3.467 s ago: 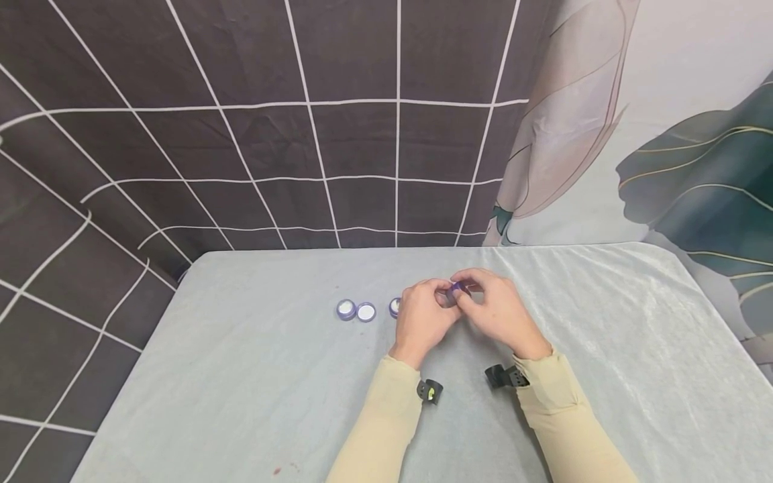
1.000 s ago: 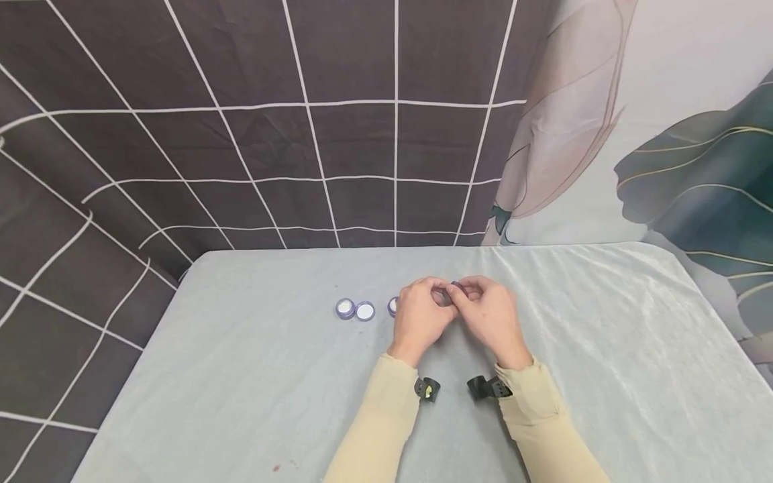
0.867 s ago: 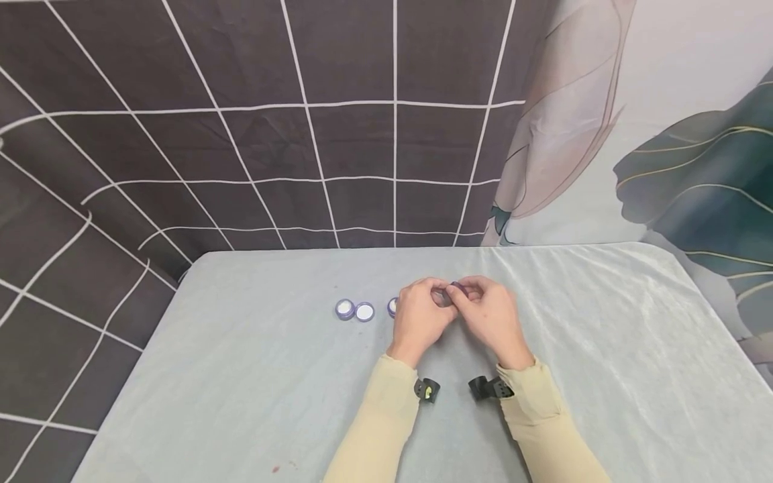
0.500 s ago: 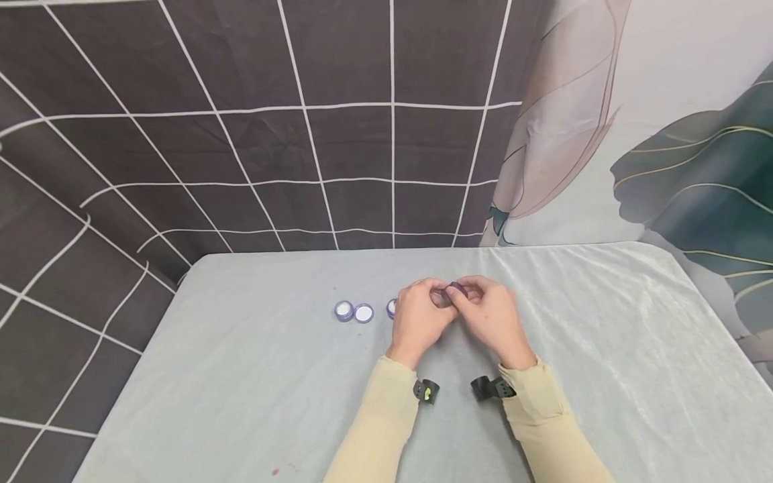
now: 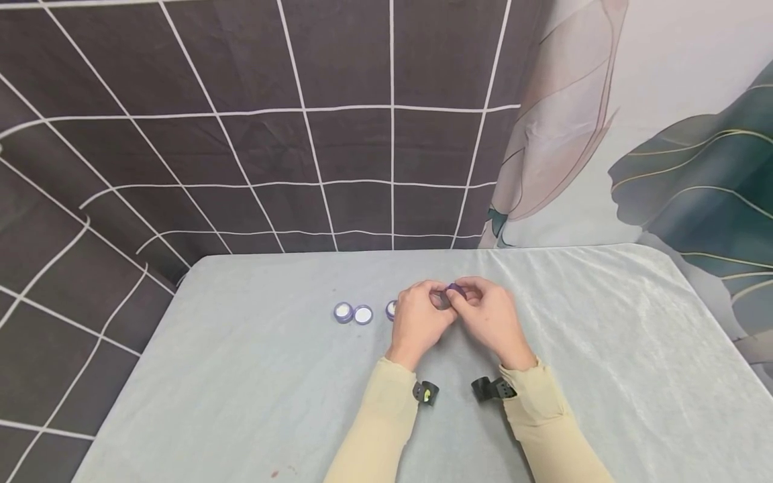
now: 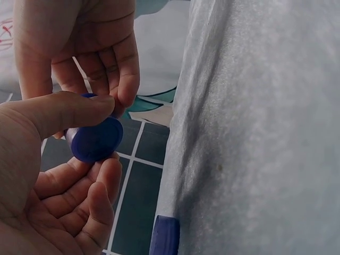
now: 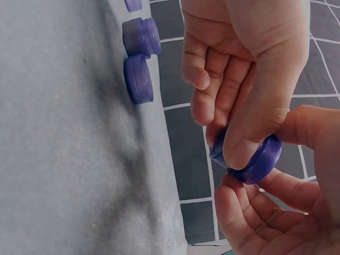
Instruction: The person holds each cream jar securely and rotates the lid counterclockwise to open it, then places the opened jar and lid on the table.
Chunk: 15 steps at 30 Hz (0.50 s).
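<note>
A small round purple jar (image 5: 454,291) is held up between both hands over the back half of the table. My left hand (image 5: 419,322) pinches it, thumb lying across its rim in the left wrist view, where the purple face (image 6: 95,141) shows. My right hand (image 5: 492,315) grips its other side with thumb and fingers. In the right wrist view the jar's purple side (image 7: 263,162) shows between the two hands. Left of my left hand, another purple piece with a whitish top (image 5: 391,308) is partly hidden behind that hand.
Two round purple pieces with white tops, a taller one (image 5: 343,312) and a flatter one (image 5: 363,315), sit side by side farther left. A pale grey-blue cloth (image 5: 241,389) covers the table. Behind it hang a dark grid-patterned curtain (image 5: 344,147) and a leaf-patterned one (image 5: 568,134).
Since the oldest frame, my right hand and forearm have shifted inward toward the left, and the held jar has changed angle. The pieces on the table keep their places.
</note>
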Motion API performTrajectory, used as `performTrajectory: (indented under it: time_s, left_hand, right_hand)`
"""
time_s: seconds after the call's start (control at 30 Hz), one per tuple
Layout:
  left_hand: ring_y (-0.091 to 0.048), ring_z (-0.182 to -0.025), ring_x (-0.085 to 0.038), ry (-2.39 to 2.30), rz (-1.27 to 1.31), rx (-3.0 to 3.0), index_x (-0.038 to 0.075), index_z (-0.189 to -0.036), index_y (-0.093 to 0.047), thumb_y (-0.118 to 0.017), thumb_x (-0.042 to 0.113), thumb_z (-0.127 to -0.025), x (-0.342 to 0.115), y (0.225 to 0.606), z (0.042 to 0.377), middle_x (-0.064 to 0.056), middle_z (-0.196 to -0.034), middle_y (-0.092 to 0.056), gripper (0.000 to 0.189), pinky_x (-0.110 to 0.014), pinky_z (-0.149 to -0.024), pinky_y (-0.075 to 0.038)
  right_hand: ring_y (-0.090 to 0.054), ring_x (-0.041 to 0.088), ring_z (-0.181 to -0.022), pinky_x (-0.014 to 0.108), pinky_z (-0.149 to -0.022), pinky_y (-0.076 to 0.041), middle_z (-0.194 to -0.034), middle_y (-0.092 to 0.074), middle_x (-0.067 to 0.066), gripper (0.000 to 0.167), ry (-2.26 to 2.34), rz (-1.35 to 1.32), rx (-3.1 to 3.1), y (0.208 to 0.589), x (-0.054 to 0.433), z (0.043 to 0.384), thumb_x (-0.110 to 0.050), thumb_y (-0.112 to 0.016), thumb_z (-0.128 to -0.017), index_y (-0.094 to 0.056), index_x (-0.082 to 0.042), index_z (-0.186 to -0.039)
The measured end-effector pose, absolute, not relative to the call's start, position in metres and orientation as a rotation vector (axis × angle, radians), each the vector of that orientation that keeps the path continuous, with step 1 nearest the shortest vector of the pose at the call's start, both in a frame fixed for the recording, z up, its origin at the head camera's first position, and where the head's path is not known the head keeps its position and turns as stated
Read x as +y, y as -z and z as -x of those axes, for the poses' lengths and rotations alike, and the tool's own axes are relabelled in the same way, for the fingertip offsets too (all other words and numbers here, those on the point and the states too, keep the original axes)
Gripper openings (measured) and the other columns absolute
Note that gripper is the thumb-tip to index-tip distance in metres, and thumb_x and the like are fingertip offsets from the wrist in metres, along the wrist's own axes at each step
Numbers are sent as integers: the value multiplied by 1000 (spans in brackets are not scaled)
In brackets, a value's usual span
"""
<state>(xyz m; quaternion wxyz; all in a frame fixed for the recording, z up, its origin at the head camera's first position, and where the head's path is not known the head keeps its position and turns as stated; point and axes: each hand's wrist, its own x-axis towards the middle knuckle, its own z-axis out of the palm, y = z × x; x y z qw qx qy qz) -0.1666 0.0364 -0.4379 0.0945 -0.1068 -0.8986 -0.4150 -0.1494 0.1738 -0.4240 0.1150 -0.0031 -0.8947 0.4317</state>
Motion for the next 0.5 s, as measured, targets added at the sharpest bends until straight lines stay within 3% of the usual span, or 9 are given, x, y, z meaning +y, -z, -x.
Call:
performTrajectory:
  time_s: [0.5]
  left_hand:
    - [-60, -69, -4, 1265, 331, -2658, 12, -104, -77, -85, 27, -73, 34, 434, 166, 6, -76, -69, 35, -24, -68, -48]
  right_hand:
    - [-73, 25, -85, 43, -77, -57, -94, -75, 14, 27, -1289, -57, -2611, 426, 175, 151, -18, -70, -91, -72, 0, -111]
